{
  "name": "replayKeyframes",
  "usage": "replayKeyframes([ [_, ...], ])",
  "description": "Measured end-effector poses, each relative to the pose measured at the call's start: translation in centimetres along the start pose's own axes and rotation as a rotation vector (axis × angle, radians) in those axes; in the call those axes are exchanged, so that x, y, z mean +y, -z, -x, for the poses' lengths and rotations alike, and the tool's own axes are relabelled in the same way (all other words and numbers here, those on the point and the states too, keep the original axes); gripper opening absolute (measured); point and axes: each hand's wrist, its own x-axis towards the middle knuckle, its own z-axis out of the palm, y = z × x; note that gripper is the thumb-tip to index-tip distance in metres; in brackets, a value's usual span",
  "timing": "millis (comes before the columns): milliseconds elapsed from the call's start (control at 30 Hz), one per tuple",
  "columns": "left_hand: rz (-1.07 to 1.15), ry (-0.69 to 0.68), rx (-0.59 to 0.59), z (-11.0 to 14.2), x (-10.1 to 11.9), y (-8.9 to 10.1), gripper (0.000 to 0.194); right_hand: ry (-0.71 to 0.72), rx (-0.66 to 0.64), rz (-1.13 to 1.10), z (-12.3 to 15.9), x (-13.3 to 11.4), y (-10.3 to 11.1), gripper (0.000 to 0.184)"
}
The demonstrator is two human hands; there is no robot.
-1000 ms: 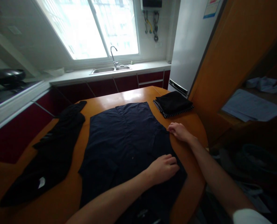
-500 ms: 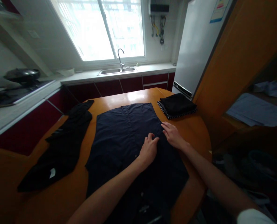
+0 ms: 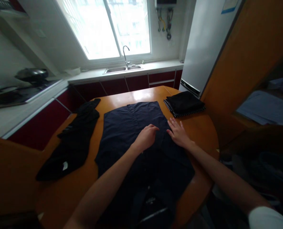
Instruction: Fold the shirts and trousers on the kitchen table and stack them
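Kitchen table (image 3: 204, 127), navy shirt (image 3: 122, 127) spread flat, both hands at its right part

Window light from behind, near side dim. Shirt lies across the middle of the wooden tabletop, hem toward the window, collar (image 3: 151, 202) toward the wearer, button line running down its middle. Left hand (image 3: 145, 138) is over the shirt, right of the middle, back of hand up; fingers curled and bunched close together, cannot tell whether they pinch fabric. Right hand (image 3: 178, 132) is at the shirt's right edge, palm down, fingers fanned apart, nothing gripped that shows. Hands close but not touching each other.

Folded dark stack (image 3: 185, 103) sits on the far right of the table, just beyond the right fingertips, striped cloth showing under the black top piece. Black garment (image 3: 76, 143) lies lengthwise along the left side, apart from the shirt (small white tag (image 3: 65, 165) near its close end).

Beyond: pale counter (image 3: 91, 76) with double sink (image 3: 115, 69) and curved faucet (image 3: 125, 54) under the window (image 3: 95, 28), dark red cabinets below. Pan (image 3: 32, 74) on the stove at left, fridge (image 3: 203, 41) at right. White sleeve (image 3: 265, 219) at the bottom right corner.
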Motion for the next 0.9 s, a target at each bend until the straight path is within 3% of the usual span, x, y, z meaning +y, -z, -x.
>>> replayKeyframes([
  [100,-0.002,0.032,-0.024,1.6,-2.2,3.6,0.038,0.067,0.052,-0.006,0.9,-1.0,-0.1,0.063],
  [200,-0.078,0.094,-0.103,6.1,-4.8,5.3,0.041,0.170,-0.052,0.031,1.9,-1.9,-1.2,0.068],
  [333,-0.236,0.369,-0.191,13.6,-7.6,4.3,0.049,0.200,-0.135,0.095,2.5,-2.3,-2.4,0.083],
  [400,-0.287,0.498,-0.159,16.5,-8.4,2.9,0.054,0.185,-0.137,0.110,2.6,-2.5,-2.6,0.087],
  [467,-0.317,0.541,-0.093,18.3,-8.9,1.6,0.060,0.183,-0.143,0.118,2.8,-2.9,-2.5,0.087],
  [567,-0.372,0.525,0.004,19.3,-9.1,0.2,0.072,0.221,-0.168,0.119,3.3,-3.6,-2.4,0.088],
  [700,-0.411,0.524,0.034,19.3,-8.6,-0.4,0.085,0.268,-0.202,0.124,3.8,-4.1,-2.2,0.086],
  [900,-0.370,0.536,0.044,18.9,-8.2,-0.2,0.082,0.287,-0.249,0.113,3.7,-4.0,-1.8,0.082],
])
